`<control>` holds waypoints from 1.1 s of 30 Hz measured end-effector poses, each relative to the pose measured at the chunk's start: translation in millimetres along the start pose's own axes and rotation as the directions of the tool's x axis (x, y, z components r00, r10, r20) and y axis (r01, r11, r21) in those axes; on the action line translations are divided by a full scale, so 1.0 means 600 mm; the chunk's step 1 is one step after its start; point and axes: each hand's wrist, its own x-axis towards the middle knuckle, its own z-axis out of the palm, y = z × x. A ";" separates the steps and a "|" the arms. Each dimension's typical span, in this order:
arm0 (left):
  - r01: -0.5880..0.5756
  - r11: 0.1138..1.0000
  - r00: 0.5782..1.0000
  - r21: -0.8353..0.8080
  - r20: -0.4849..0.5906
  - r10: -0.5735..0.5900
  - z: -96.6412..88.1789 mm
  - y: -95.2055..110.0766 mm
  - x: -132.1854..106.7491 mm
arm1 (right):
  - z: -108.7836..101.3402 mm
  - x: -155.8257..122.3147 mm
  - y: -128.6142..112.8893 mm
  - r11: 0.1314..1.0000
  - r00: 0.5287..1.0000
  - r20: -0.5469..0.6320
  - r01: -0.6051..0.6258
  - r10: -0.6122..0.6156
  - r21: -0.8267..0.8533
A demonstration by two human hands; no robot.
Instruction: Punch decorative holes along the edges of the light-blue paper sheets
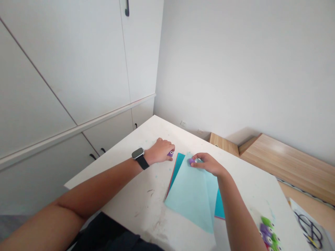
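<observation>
My left hand (162,151), with a black watch on its wrist, is closed around a small purple toy with an eye (171,153), just above or on the white table left of the papers. Between the thumb and fingers of my right hand (206,163) is a second small purple toy (192,161), at the top of a pale blue sheet of paper (191,195). Whether that toy touches the sheet I cannot tell. Under the pale sheets lies a darker blue sheet (220,205), showing at both sides with a reddish edge beneath it.
At the white table's (125,198) right front stand several green and purple toys with eyes (269,233), partly cut off. White cabinets (104,146) line the left. Beyond the table's right edge are wooden furniture (282,160) and a bag with dark cords (310,226).
</observation>
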 end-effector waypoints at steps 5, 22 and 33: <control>0.007 0.999 1.000 0.037 -0.009 -0.007 0.006 0.001 0.000 | -0.002 -0.007 -0.003 0.969 0.997 0.070 -0.053 0.037 0.242; 0.005 0.996 0.999 0.086 0.038 -0.008 0.024 -0.009 -0.001 | -0.018 -0.039 -0.056 0.905 0.984 0.140 0.043 -0.112 0.424; 0.048 0.992 0.995 0.116 0.082 -0.057 0.027 -0.010 0.004 | -0.023 -0.048 -0.074 0.875 0.970 0.193 0.036 -0.147 0.483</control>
